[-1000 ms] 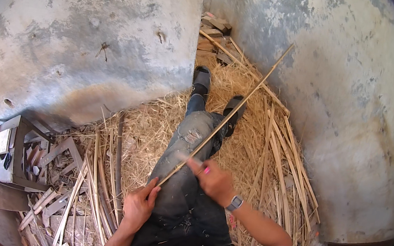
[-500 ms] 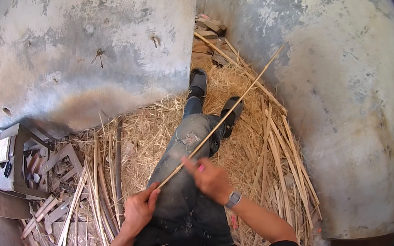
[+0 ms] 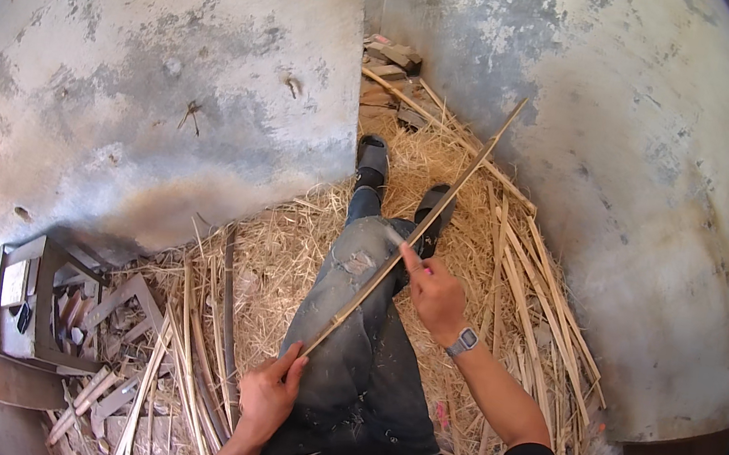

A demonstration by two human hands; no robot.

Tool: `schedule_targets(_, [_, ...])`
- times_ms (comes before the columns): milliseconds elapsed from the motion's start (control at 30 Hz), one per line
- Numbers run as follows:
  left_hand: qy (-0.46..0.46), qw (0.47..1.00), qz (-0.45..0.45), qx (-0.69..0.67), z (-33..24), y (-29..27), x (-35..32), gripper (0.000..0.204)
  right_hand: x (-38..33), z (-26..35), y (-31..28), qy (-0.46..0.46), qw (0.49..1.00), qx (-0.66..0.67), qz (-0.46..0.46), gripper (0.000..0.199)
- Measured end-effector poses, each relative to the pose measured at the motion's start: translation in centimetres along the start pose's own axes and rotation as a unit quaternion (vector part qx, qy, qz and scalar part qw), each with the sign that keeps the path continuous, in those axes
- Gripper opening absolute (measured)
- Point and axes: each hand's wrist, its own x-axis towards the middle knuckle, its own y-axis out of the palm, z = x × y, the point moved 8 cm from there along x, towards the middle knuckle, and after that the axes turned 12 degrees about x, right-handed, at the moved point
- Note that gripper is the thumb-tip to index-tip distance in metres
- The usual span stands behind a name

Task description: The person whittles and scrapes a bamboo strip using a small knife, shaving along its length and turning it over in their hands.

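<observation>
A long, thin bamboo strip (image 3: 354, 304) runs slantwise across my thighs, its far end up near the right wall. My left hand (image 3: 269, 394) pinches the near end between thumb and fingers, beside my left thigh. Partway along the strip, my right hand (image 3: 436, 300) is closed round a small knife (image 3: 395, 236). The pale blade, slightly blurred, lies across the strip; a bit of pink shows between the fingers, and the rest of the handle is hidden. A grey watch (image 3: 464, 341) sits on my right wrist.
Straw-like shavings (image 3: 270, 280) cover the floor round my legs. Long split bamboo strips (image 3: 546, 316) lie along the right wall (image 3: 642, 218), with more at the left. A wooden frame (image 3: 50, 306) stands at the left among scraps. Wood blocks (image 3: 393, 56) are piled in the far corner.
My right hand with the knife has moved forward and right along the strip, away from my left hand. The strip has turned, showing a darker face. My left hand still grips its near end.
</observation>
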Motion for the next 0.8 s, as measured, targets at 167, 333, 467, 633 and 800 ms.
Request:
schedule_targets(167, [-0.002, 0.999, -0.018, -0.032, 1.2, 1.3, 0.0, 0.028, -3.3, 7.3, 3.1, -0.081, 0.976, 0.087, 0.184, 0.053])
schedule_targets(333, [0.031, 0.999, -0.043, 0.0, 2.5, 0.0, -1.6, 0.031, 0.5, -7.5, -2.0, 0.106, 0.994, -0.003, -0.029, 0.05])
schedule_targets(467, [0.026, 0.996, -0.074, 0.034, 4.2, 0.1, -2.9, 0.03, -1.7, 4.3, 1.1, -0.114, 0.988, 0.015, 0.103, 0.052])
schedule_targets(633, [0.039, 0.992, -0.059, 0.101, 7.4, -1.3, -4.8, 0.034, 0.7, 0.4, 0.3, -0.105, 0.991, -0.051, 0.063, 0.057])
schedule_targets(800, [0.038, 0.993, -0.043, 0.106, 7.3, -0.7, -4.8, 0.033, -1.9, 4.0, 2.2, -0.077, 0.991, 0.021, 0.105, 0.061])
